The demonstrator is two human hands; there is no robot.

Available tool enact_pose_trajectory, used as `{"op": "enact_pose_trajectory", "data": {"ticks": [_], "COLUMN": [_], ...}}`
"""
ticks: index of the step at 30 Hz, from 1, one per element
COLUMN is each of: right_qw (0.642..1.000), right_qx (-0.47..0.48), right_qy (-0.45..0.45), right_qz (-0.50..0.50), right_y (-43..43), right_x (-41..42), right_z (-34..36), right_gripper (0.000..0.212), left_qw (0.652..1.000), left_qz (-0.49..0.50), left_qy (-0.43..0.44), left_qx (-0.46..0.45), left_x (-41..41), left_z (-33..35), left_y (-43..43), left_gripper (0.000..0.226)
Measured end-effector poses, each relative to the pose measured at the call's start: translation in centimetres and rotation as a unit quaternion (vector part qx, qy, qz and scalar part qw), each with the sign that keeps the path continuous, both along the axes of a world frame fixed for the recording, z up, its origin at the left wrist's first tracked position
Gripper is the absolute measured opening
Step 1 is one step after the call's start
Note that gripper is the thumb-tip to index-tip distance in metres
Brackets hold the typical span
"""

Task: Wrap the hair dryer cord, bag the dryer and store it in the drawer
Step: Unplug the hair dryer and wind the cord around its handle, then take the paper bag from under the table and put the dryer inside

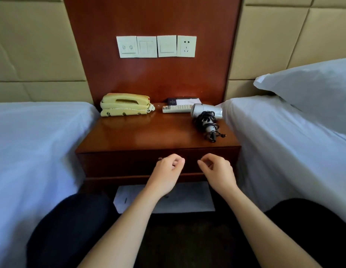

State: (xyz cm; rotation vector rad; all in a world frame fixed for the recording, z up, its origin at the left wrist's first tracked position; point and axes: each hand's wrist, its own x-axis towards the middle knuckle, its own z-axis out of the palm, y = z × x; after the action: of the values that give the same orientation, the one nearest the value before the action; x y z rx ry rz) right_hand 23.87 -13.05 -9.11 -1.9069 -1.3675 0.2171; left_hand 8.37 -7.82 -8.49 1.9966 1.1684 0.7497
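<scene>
Cord-wound silver hair dryer [206, 110] lies right of centre on glossy tabletop [148, 132]; left hand [166, 172], right hand [217, 171] empty. Fingers loosely curled.

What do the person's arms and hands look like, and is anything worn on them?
The left forearm and the right forearm are bare down to the bottom edge of the picture; no sleeve shows. The left hand and the right hand wear no gloves. No ring, watch or bracelet is visible on the sides facing the camera.
</scene>
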Motion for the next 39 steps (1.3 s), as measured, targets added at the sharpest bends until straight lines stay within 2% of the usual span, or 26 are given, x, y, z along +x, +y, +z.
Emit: {"op": "enact_pose_trajectory", "data": {"ticks": [8, 13, 18, 25, 29, 31, 32, 33, 35, 37, 39], "right_qw": [0.984, 0.957, 0.915, 0.846, 0.805, 0.778, 0.767, 0.762, 0.768, 0.793, 0.83], "right_qx": [-0.164, -0.248, -0.328, -0.366, -0.356, -0.33, -0.308, -0.28, -0.211, -0.168, -0.172], "right_qy": [0.068, 0.149, 0.234, 0.371, 0.44, 0.491, 0.513, 0.528, 0.527, 0.485, 0.421], "right_qz": [0.003, 0.01, -0.025, -0.109, -0.178, -0.213, -0.23, -0.248, -0.297, -0.329, -0.321], "right_y": [-0.2, 0.5, 1.3, 3.5, 5.7, 6.9, 7.4, 8.0, 9.1, 9.9, 10.5], "right_x": [-3.0, -3.8, -3.6, -2.8, -2.6, -2.4, -2.3, -2.3, -2.3, -2.3, -2.0], "right_z": [-8.6, -14.8, -20.4, -26.6, -28.8, -29.6, -29.8, -30.2, -30.9, -31.5, -32.0], "right_gripper": [0.017, 0.022, 0.017, 0.022, 0.019, 0.014, 0.012, 0.013, 0.023, 0.04, 0.057], "left_qw": [0.984, 0.944, 0.897, 0.846, 0.806, 0.787, 0.79, 0.809, 0.867, 0.91, 0.928], "left_qz": [0.079, 0.158, 0.199, 0.243, 0.343, 0.395, 0.408, 0.411, 0.394, 0.352, 0.293], "left_qy": [0.054, 0.033, -0.011, -0.071, -0.13, -0.175, -0.183, -0.158, -0.05, 0.068, 0.157], "left_qx": [-0.149, -0.287, -0.393, -0.469, -0.464, -0.441, -0.419, -0.389, -0.302, -0.209, -0.165], "left_x": [-3.5, -3.6, -3.3, -3.1, -2.6, -2.4, -2.1, -1.7, -0.8, 0.2, 0.7], "left_z": [-10.3, -17.6, -23.2, -28.3, -31.4, -32.1, -32.3, -32.4, -32.7, -32.7, -33.0], "left_y": [-1.2, -1.3, -1.7, 0.5, 2.5, 3.6, 4.1, 4.6, 5.4, 6.2, 7.1], "left_gripper": [0.033, 0.03, 0.029, 0.024, 0.024, 0.015, 0.014, 0.018, 0.028, 0.037, 0.046]}}
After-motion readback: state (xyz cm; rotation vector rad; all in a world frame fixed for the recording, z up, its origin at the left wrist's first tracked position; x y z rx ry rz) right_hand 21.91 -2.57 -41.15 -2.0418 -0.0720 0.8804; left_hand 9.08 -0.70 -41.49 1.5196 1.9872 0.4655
